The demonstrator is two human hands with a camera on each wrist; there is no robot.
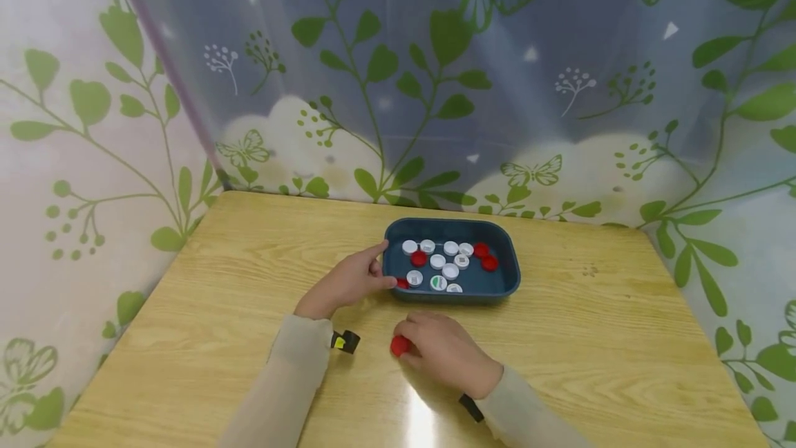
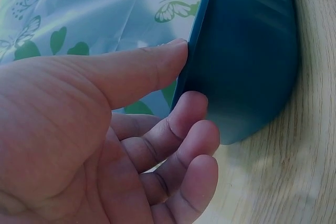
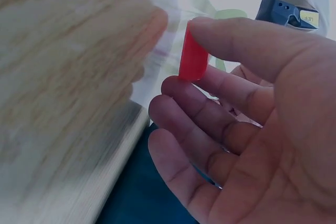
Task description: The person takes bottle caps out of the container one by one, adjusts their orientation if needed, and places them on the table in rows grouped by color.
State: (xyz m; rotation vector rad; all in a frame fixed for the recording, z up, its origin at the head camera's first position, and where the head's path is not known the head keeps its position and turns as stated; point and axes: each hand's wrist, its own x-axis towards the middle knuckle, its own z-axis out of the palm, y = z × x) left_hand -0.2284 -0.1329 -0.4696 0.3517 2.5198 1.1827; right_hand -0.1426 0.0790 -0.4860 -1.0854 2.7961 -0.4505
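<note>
A dark blue tray (image 1: 510, 275) holds several white bottle caps (image 1: 450, 272) and several red bottle caps (image 1: 489, 263), lying loose and spread out. My left hand (image 1: 348, 283) grips the tray's left end. In the left wrist view its thumb meets the tray rim (image 2: 195, 30), and other fingers curl near the outer wall. In front of the tray, low over the table, my right hand (image 1: 444, 351) pinches one red bottle cap (image 1: 400, 346). Its thumb and fingertips hold that cap (image 3: 193, 59) edge-on in the right wrist view.
The wooden table (image 1: 622, 337) carries the tray towards its back edge. Behind it hangs a curtain (image 1: 398, 88) printed with leaves and butterflies, which also covers the sides. A black strap device (image 1: 349, 342) sits on the left wrist.
</note>
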